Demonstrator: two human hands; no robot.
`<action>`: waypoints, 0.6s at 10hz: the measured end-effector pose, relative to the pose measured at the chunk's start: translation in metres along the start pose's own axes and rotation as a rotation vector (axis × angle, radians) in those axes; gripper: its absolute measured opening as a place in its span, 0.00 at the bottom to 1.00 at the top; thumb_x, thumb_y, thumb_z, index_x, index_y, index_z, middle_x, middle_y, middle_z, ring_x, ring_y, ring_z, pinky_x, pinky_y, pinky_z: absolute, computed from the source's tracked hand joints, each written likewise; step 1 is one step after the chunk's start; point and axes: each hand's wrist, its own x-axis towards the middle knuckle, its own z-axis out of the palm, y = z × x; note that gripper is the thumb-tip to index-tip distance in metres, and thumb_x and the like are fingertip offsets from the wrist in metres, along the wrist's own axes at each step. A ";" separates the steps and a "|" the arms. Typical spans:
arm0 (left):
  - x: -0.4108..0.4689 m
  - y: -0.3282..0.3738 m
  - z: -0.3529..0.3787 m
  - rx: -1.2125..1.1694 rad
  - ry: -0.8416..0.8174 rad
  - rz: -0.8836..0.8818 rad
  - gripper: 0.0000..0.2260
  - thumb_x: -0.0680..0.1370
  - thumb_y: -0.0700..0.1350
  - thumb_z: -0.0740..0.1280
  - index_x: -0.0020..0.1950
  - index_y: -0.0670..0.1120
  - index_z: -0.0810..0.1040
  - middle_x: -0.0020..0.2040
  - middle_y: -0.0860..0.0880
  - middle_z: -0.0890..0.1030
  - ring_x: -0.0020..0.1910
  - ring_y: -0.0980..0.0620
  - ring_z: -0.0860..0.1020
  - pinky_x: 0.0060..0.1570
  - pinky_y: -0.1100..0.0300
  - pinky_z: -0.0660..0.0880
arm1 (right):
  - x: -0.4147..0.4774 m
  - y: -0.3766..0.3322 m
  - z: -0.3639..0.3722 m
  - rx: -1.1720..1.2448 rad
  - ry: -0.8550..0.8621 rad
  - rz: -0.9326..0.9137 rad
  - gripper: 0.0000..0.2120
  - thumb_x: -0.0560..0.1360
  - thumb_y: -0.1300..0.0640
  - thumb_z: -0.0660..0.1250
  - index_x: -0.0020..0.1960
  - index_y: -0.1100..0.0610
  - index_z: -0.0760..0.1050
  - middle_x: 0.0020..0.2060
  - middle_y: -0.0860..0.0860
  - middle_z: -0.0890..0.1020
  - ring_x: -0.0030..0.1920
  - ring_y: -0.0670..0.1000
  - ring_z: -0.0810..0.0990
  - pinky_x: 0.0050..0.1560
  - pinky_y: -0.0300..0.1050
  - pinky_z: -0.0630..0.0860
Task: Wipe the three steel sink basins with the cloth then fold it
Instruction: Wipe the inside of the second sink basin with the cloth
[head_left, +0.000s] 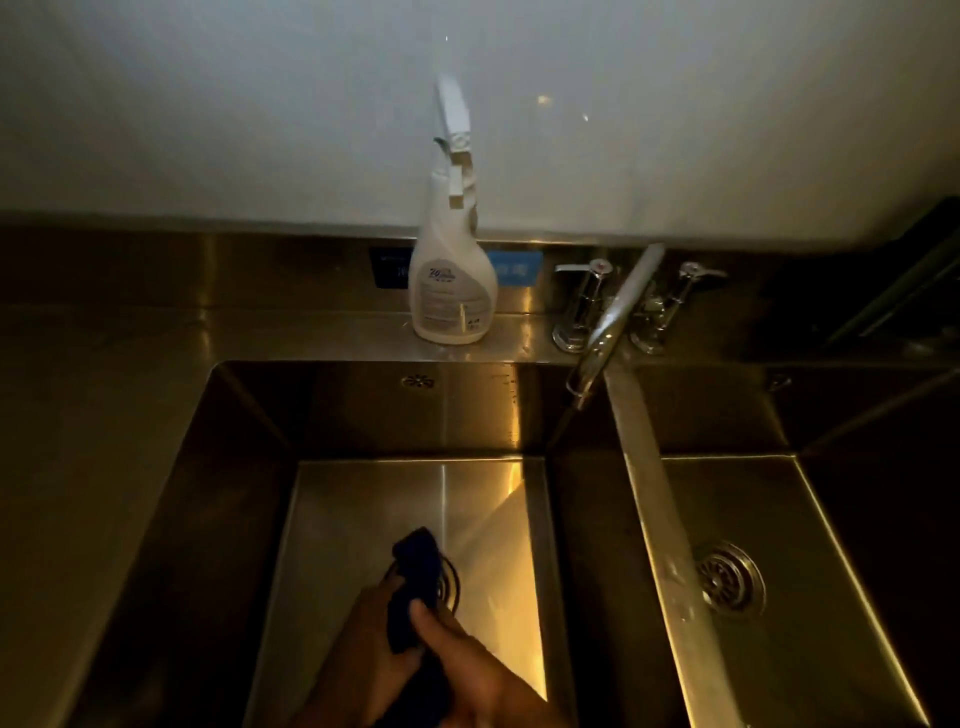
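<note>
A dark blue cloth (413, 577) is bunched up over the floor of the middle steel basin (363, 499), partly covering its drain. My left hand (371, 618) and my right hand (457, 660) both grip the cloth from below, thumbs pressed on it. Part of the cloth is hidden between my palms. To the right lies another steel basin (810, 519) with a round drain strainer (730, 577). A third basin is not in view.
A white spray bottle (452, 280) stands on the back ledge behind the middle basin. A chrome faucet spout (613, 317) with two lever taps (579, 301) reaches over the divider between basins. Steel counter (93, 415) runs to the left; a white wall stands behind.
</note>
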 end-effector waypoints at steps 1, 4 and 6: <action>-0.029 0.064 -0.019 -0.137 -0.105 0.103 0.26 0.72 0.44 0.70 0.65 0.62 0.65 0.57 0.66 0.73 0.58 0.62 0.74 0.49 0.76 0.69 | -0.046 -0.025 -0.013 0.456 -0.067 0.087 0.11 0.75 0.57 0.70 0.57 0.57 0.78 0.45 0.54 0.86 0.51 0.53 0.82 0.48 0.44 0.79; -0.050 0.132 -0.057 0.103 0.210 0.159 0.10 0.82 0.48 0.55 0.59 0.53 0.74 0.59 0.48 0.76 0.60 0.45 0.75 0.56 0.56 0.69 | -0.167 -0.081 -0.137 0.154 -0.065 -0.255 0.15 0.70 0.60 0.73 0.55 0.50 0.76 0.43 0.47 0.86 0.44 0.48 0.85 0.43 0.40 0.80; -0.064 0.168 -0.033 0.505 0.253 0.147 0.22 0.79 0.56 0.57 0.71 0.49 0.66 0.71 0.45 0.67 0.69 0.46 0.67 0.67 0.51 0.64 | -0.242 -0.089 -0.223 -0.084 0.040 -0.435 0.30 0.64 0.46 0.75 0.61 0.41 0.64 0.54 0.43 0.81 0.55 0.45 0.81 0.56 0.42 0.76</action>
